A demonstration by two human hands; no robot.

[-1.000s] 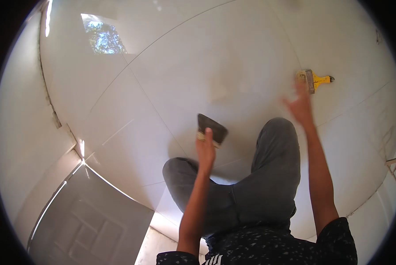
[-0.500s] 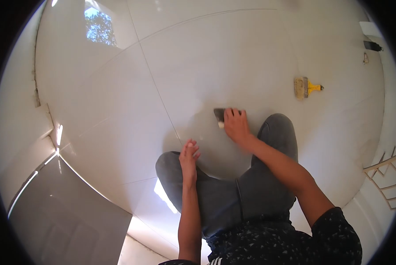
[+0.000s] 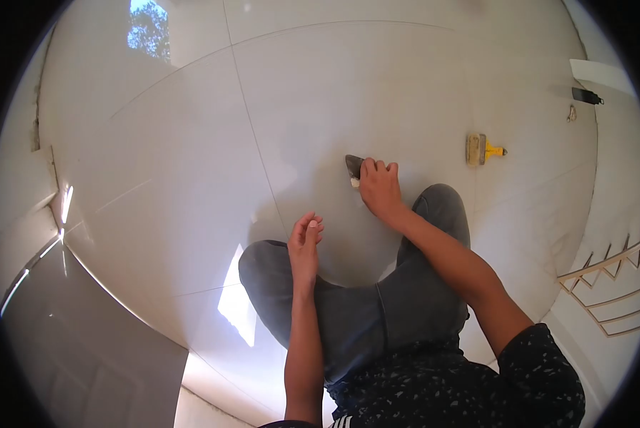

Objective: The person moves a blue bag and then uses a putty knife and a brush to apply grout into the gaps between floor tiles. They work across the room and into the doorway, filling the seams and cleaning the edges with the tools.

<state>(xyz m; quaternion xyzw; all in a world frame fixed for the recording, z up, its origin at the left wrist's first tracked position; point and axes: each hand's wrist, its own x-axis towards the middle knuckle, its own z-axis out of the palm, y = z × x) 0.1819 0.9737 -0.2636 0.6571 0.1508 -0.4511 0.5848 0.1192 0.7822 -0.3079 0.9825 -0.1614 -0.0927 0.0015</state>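
While right hand point(image 3: 381, 187) holds dark tool point(image 3: 353, 166), speckled shirt point(image 3: 420, 389) (white stripes point(image 3: 341, 422)).

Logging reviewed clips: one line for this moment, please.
right hand: gripping dark block; left hand: loosely curled; yellow-handled tool: on tiled floor

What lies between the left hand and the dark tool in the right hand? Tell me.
In the head view, only bare, shadowed floor lies between the left hand and the dark tool.

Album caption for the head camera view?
Right hand holds a dark, pale-edged flat tool; a broad yellow-handled tool lies on the glossy pale floor.
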